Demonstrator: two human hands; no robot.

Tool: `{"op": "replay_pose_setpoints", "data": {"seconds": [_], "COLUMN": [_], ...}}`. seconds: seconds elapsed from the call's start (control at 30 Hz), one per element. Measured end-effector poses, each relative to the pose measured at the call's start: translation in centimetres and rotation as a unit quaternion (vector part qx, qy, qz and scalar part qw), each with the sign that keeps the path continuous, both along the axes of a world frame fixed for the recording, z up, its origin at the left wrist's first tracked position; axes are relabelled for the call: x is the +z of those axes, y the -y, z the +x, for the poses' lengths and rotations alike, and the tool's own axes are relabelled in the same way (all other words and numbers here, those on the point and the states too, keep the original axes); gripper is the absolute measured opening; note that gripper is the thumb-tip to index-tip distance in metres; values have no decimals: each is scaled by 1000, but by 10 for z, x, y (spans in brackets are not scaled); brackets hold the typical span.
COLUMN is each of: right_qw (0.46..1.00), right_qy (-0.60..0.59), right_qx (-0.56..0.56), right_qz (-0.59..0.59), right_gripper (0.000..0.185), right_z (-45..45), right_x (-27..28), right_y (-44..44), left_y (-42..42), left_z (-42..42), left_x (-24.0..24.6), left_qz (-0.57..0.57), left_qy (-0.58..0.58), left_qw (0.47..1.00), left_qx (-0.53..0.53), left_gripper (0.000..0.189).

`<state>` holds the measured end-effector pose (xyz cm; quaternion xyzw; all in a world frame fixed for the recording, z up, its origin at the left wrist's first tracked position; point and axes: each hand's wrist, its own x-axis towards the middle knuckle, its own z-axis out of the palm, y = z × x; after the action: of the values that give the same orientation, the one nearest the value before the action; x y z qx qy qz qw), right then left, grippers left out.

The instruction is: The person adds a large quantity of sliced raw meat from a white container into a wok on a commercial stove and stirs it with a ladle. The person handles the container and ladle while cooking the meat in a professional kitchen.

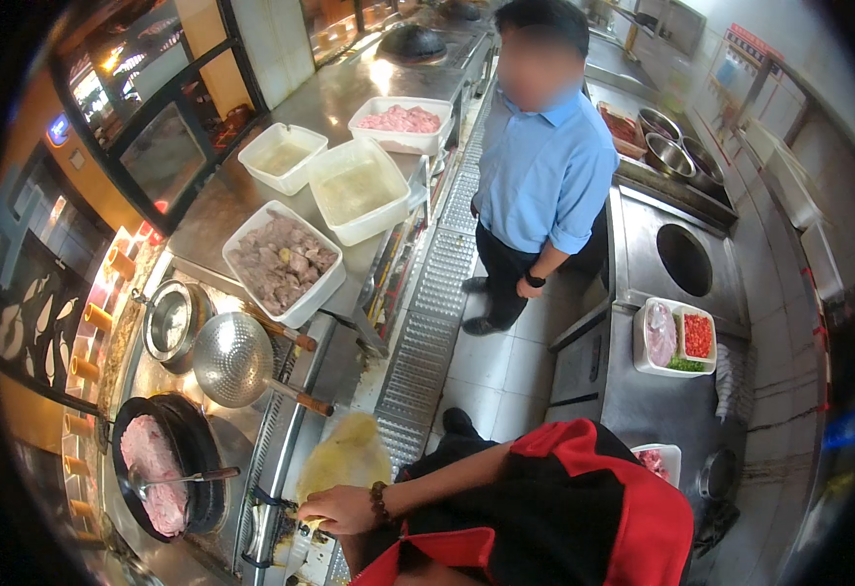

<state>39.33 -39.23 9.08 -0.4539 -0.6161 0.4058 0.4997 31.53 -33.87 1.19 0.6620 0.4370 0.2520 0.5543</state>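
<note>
My right hand (333,510), with a beaded bracelet at the wrist, grips the near end of a yellowish, translucent, blurred object (347,455) at the stove's front edge. Whether it is a bag or a container I cannot tell. My left hand is out of view; only bare skin of that arm shows at the bottom edge. Left of my right hand, a black wok (211,469) on the range holds a mass of pale pink meat (152,476). A ladle (204,476) rests in it, its handle over the rim. Beyond lies a large perforated strainer (233,359).
A metal pot (171,322) stands behind the strainer. White tubs hold greyish meat pieces (288,256), cloudy liquid (358,192) and pink meat (401,119). A person in a blue shirt (537,176) stands in the aisle. The right counter bears a tub with chopped red peppers (697,335).
</note>
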Motion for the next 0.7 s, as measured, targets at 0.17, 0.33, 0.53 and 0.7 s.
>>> {"op": "replay_pose_setpoints", "data": {"seconds": [0.17,0.33,0.53,0.7], "right_qw": [992,995,978,969], "right_qy": [63,5,143,189], "right_qx": [105,91,-100,-103], "right_qz": [-9,-41,113,116], "right_gripper": [30,31,38,50], "right_z": [-5,3,40,42], "right_x": [2,2,-14,-16], "right_y": [0,2,-4,-2], "left_y": [2,1,-2,-16], "left_z": [-2,-4,-11,-18], "left_x": [-1,-1,3,16], "left_qz": [-2,1,6,24], "left_qy": [-4,-10,-12,-19], "left_qw": [1000,1000,1000,999], "left_qx": [-6,-10,-16,-19], "left_gripper": [45,44,44,44]}}
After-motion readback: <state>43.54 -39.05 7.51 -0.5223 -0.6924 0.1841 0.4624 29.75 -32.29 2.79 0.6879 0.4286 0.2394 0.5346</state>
